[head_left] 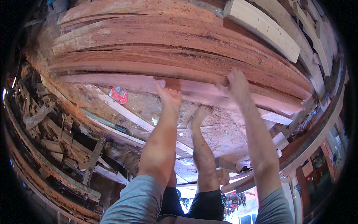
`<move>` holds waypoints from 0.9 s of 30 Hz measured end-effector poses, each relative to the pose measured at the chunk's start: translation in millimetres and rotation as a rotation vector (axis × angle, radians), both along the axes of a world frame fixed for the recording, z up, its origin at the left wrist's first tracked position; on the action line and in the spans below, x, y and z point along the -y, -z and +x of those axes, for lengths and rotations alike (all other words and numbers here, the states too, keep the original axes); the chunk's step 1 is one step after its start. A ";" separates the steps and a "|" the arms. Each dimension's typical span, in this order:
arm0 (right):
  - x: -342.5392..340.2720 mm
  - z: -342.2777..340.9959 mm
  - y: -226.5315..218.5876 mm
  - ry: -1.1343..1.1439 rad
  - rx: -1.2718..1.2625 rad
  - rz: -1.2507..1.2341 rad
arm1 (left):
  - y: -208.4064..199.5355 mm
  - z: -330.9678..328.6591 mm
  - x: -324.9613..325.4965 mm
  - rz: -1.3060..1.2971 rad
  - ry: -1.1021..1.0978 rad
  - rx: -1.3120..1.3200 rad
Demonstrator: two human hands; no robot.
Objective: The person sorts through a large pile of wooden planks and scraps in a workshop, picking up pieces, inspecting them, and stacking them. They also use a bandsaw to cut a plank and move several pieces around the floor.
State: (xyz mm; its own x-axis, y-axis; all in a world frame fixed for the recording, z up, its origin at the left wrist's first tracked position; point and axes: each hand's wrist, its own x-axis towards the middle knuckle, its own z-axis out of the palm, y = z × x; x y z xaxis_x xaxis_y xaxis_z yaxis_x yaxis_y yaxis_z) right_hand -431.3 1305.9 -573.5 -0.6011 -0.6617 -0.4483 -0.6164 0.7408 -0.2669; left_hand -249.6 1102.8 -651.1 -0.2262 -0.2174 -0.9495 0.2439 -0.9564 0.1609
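Reddish-brown wooden planks [149, 37] lie side by side, their long edges running left to right ahead of me. My left hand [170, 95] is at the nearest, pinkish plank [123, 79], its thumb out to the left over the wood and its fingers bent at the plank's near edge. Farther right, my right hand [237, 85] is over the same plank and its neighbour, smeared by motion. Its fingers are too blurred to make out, and whether it touches the wood does not show.
Pale timber [263, 28] lies at the far right. A red packet [118, 95] and a narrow pale strip [125, 112] lie on the dusty floor. Wood scraps [56, 145] are heaped at the left behind a long rail. My bare foot [200, 114] stands close to the planks.
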 end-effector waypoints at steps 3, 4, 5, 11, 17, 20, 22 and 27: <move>-19.1 88.8 -11.5 0.073 0.251 0.054 | -28.6 25.0 -15.6 -0.067 0.010 -0.043; -29.4 113.8 -14.1 0.010 0.283 0.111 | -33.2 34.5 -16.5 -0.010 -0.016 0.014; -39.6 130.1 -14.1 0.023 0.221 -0.061 | -33.2 41.9 -17.0 0.087 -0.084 0.123; -37.9 107.5 18.7 0.123 -0.069 -0.328 | 3.5 65.2 -34.6 0.042 0.383 0.407; -21.9 95.9 47.3 0.091 0.127 -0.084 | 24.4 81.3 -42.5 0.138 0.066 0.390; -42.9 134.5 59.4 0.069 0.223 0.050 | 39.1 87.6 -40.4 0.034 0.026 0.307; -46.0 159.9 57.1 0.070 0.346 0.098 | 45.4 98.3 -42.3 0.027 -0.054 0.257; -7.5 128.4 26.7 0.147 0.084 -0.149 | 49.7 138.1 -46.8 0.006 -0.035 0.147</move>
State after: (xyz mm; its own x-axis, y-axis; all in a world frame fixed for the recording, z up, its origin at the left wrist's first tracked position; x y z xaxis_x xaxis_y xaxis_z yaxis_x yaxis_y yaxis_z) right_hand -302.9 1313.4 -600.2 -0.6606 -0.6325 -0.4044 -0.4759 0.7694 -0.4260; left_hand -111.5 1149.6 -700.8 -0.0766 -0.2170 -0.9732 0.2516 -0.9487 0.1917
